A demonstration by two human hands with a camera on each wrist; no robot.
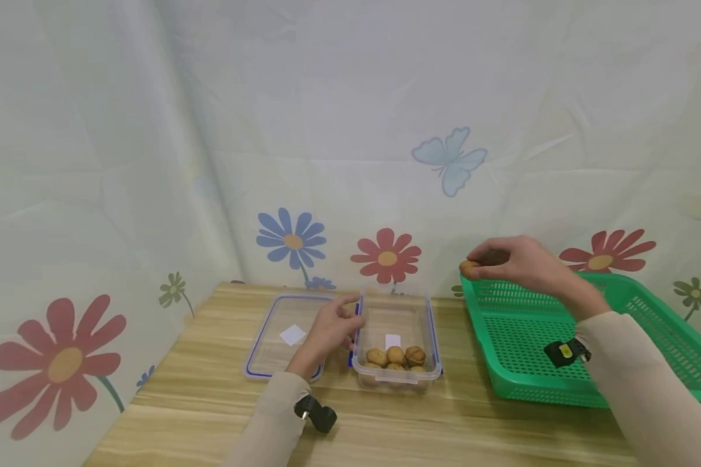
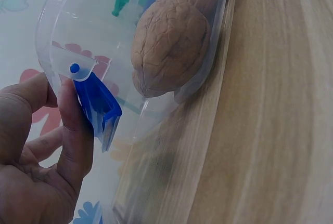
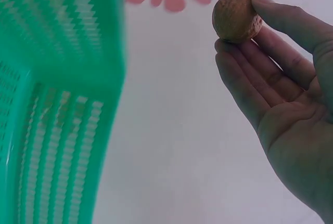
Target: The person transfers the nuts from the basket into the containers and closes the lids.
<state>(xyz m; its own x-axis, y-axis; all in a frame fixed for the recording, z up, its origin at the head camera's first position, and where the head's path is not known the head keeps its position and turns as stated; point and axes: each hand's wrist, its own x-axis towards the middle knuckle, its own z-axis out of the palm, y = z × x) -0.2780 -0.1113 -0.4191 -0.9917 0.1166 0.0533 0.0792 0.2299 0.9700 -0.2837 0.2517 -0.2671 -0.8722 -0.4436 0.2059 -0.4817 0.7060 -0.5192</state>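
Observation:
A walnut (image 1: pixel 469 268) is pinched between the thumb and fingertips of my right hand (image 1: pixel 522 264), raised above the near-left rim side of the green basket. In the right wrist view that walnut (image 3: pixel 237 17) sits at the fingertips, beside the basket wall. My left hand (image 1: pixel 330 329) holds the left rim of a clear plastic container (image 1: pixel 397 320). The left wrist view shows its fingers around a blue latch (image 2: pixel 96 104) hanging from that rim. Several walnuts (image 1: pixel 395 355) lie in the container's near end, next to a white paper square (image 1: pixel 393 340).
Left of the container lies its clear lid (image 1: pixel 271 347) with a blue seal and a white square on it. The green perforated basket (image 1: pixel 505 386) stands at the right on the wooden table (image 1: pixel 210 402). A flower-printed curtain (image 1: pixel 350 130) hangs behind.

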